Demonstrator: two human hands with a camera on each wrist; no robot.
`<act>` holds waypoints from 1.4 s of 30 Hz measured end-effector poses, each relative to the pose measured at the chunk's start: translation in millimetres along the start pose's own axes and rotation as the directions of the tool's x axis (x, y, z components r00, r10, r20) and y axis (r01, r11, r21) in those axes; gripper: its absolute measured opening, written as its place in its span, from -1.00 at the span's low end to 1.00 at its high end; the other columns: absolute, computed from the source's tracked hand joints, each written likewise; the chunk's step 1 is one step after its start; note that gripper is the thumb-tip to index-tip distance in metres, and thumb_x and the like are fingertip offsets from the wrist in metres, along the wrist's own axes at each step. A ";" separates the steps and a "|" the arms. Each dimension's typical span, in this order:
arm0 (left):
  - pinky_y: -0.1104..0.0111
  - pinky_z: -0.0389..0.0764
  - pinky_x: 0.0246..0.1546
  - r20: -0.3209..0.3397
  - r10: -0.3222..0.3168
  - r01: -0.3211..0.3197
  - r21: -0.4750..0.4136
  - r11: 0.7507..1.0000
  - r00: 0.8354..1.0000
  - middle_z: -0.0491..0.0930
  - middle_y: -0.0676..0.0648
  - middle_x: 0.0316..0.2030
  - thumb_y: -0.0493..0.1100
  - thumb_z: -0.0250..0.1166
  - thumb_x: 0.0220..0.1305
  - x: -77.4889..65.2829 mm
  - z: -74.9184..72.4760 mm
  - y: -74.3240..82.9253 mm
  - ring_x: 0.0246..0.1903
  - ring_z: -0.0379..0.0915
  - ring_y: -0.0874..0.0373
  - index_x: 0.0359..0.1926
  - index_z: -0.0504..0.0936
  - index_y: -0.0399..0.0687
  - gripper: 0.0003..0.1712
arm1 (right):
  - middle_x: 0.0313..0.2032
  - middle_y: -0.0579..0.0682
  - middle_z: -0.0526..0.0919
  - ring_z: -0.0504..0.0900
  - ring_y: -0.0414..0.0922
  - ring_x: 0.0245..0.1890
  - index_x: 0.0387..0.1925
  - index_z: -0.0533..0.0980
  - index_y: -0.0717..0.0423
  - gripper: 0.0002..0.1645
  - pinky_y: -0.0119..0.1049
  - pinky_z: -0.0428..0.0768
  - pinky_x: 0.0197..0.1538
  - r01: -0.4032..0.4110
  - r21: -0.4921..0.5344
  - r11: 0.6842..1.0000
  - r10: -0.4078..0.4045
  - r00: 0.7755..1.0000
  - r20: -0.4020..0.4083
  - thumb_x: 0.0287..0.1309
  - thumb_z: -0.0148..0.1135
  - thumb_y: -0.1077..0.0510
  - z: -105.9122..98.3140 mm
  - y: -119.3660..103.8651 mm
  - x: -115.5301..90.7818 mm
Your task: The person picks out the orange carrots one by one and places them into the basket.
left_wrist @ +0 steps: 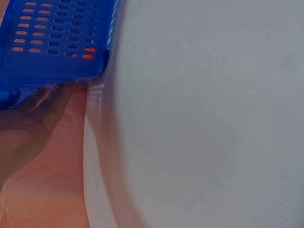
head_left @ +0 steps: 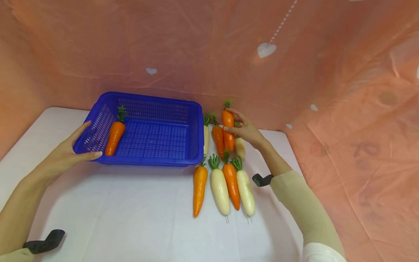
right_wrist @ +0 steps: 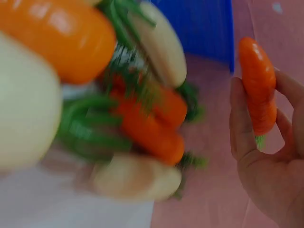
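A blue plastic basket stands on the left, and my left hand grips its left end, thumb near the front corner. One carrot lies inside the basket at that end. To the right of the basket, my right hand holds another carrot between thumb and fingers, its leafy top upward. In the right wrist view, this carrot is clear of the other vegetables. Below it in the head view lie more carrots and a white radish, partly covered by the hand.
Nearer the front lie a carrot, a white radish, another carrot and another white radish. A further radish is partly hidden by the basket. Pinkish-orange sheeting rises behind the white table.
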State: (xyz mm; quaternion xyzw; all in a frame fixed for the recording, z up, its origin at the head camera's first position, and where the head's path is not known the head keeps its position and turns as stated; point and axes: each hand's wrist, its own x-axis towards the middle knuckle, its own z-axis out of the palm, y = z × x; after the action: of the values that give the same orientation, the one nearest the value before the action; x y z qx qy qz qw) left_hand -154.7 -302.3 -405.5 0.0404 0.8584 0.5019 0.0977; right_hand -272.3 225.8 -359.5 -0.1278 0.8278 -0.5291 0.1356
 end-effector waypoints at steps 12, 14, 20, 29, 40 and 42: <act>-0.46 -0.45 0.24 0.009 -0.008 0.008 -0.016 1.000 1.000 -0.59 -0.21 0.53 -0.03 0.28 0.36 -0.3 -0.1 0.1 0.44 -0.70 -0.42 0.55 -0.45 0.44 0.15 | 0.22 0.09 0.44 0.64 0.02 -0.08 0.47 0.22 -0.28 -0.17 -0.07 0.70 -0.14 0.071 0.025 0.997 -0.074 0.992 0.105 0.26 0.34 0.13 54.6 -40.7 21.8; -0.47 -0.43 0.24 0.012 -0.009 0.009 -0.015 1.000 1.000 -0.59 -0.22 0.53 -0.03 0.28 0.36 -0.1 0.4 0.2 0.43 -0.69 -0.43 0.55 -0.46 0.44 0.15 | 0.24 0.11 0.40 0.66 0.04 -0.09 0.48 0.21 -0.28 -0.16 -0.09 0.72 -0.15 0.066 0.019 0.998 -0.068 0.991 0.119 0.25 0.34 0.15 64.2 -45.7 26.9; -0.47 -0.43 0.24 0.006 -0.014 0.014 -0.003 1.000 1.000 -0.59 -0.21 0.53 -0.03 0.28 0.36 -1.9 0.4 -0.5 0.43 -0.68 -0.44 0.54 -0.46 0.45 0.15 | 0.28 0.22 0.29 0.68 0.09 -0.11 0.50 0.17 -0.25 -0.10 -0.11 0.74 -0.18 0.034 0.042 0.999 -0.041 0.984 0.173 0.22 0.37 0.19 93.8 -58.4 44.0; -0.49 -0.41 0.23 0.010 -0.026 0.026 0.013 1.000 1.000 -0.59 -0.24 0.52 -0.02 0.27 0.36 -2.6 0.7 4.0 0.43 -0.65 -0.48 0.54 -0.47 0.44 0.15 | 0.24 0.24 0.33 0.66 0.09 -0.06 0.50 0.18 -0.17 -0.04 -0.09 0.75 -0.20 0.042 0.049 0.998 -0.051 0.977 0.207 0.16 0.42 0.21 130.7 -65.3 68.8; -0.46 -0.45 0.24 0.007 -0.016 0.016 -0.032 0.999 1.000 -0.57 -0.22 0.53 -0.06 0.27 0.37 -3.8 1.5 4.9 0.43 -0.67 -0.44 0.55 -0.43 0.45 0.13 | 0.24 0.25 0.35 0.63 0.11 -0.04 0.52 0.15 -0.05 -0.03 0.00 0.73 -0.15 0.025 0.032 0.999 -0.032 0.966 0.255 0.16 0.42 0.24 184.0 -73.9 88.4; -0.45 -0.46 0.25 0.001 -0.015 0.015 -0.039 0.999 1.000 -0.57 -0.21 0.53 -0.06 0.27 0.37 -4.0 0.5 5.0 0.44 -0.68 -0.42 0.55 -0.42 0.46 0.13 | 0.23 0.23 0.37 0.64 0.09 -0.06 0.51 0.17 -0.06 -0.03 -0.04 0.74 -0.17 0.023 0.008 1.000 -0.024 0.968 0.251 0.15 0.43 0.22 193.3 -76.9 92.2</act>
State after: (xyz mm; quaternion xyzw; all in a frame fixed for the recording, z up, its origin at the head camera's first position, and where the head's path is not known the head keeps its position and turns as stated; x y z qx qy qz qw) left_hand -150.8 -300.1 -400.8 0.0325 0.8487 0.5179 0.1026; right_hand -283.3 -1.0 -375.7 -0.2033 0.8012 -0.5121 0.2334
